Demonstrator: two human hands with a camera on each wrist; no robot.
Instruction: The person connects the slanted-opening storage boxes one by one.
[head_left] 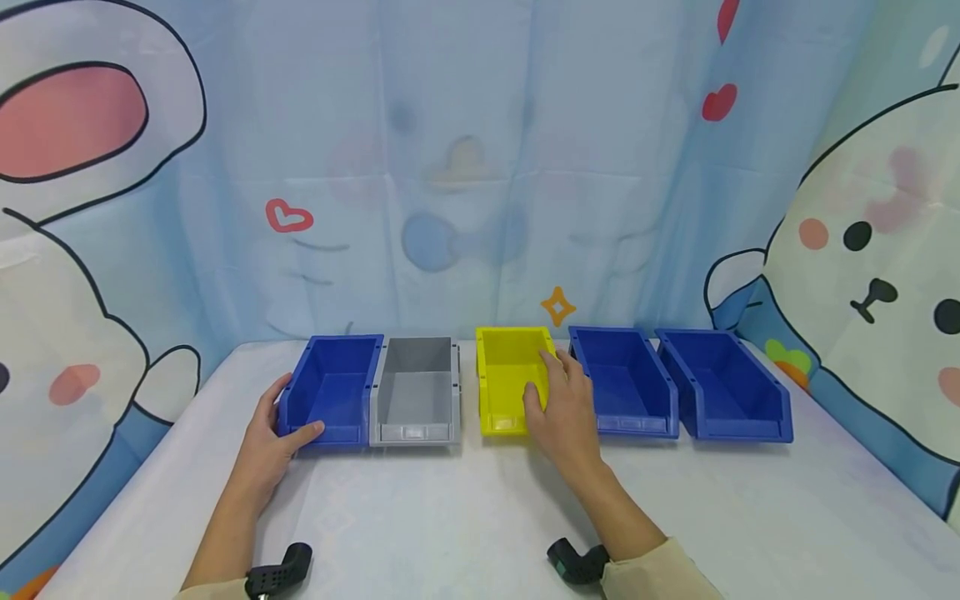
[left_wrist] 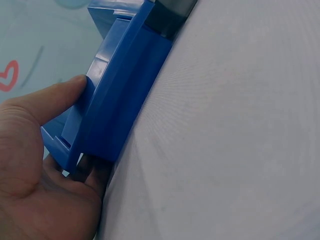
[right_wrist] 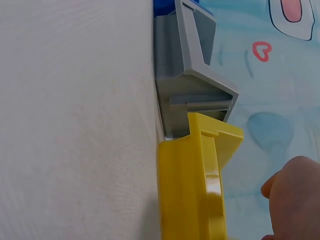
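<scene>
My left hand point(head_left: 264, 446) grips the leftmost blue bin point(head_left: 335, 398) at its left front corner. The thumb lies over the front lip and the fingers go along the left side; the left wrist view shows this thumb pressed on the bin's blue edge point(left_wrist: 117, 95). A yellow bin point(head_left: 504, 387) stands near the middle. At its right wall is my right hand point(head_left: 561, 408), thumb over the inside and fingers bent over the right rim. Parts of those fingers are hidden. In the right wrist view only a fingertip part of the hand point(right_wrist: 296, 197) shows beside the yellow bin point(right_wrist: 182, 185).
A grey bin point(head_left: 416, 392) stands right beside the left blue bin, with a gap before the yellow one. Two more blue bins, one point(head_left: 626, 387) nearer and one point(head_left: 727, 392) farther right, complete the row on the white table point(head_left: 420, 525). A printed curtain point(head_left: 465, 100) hangs behind.
</scene>
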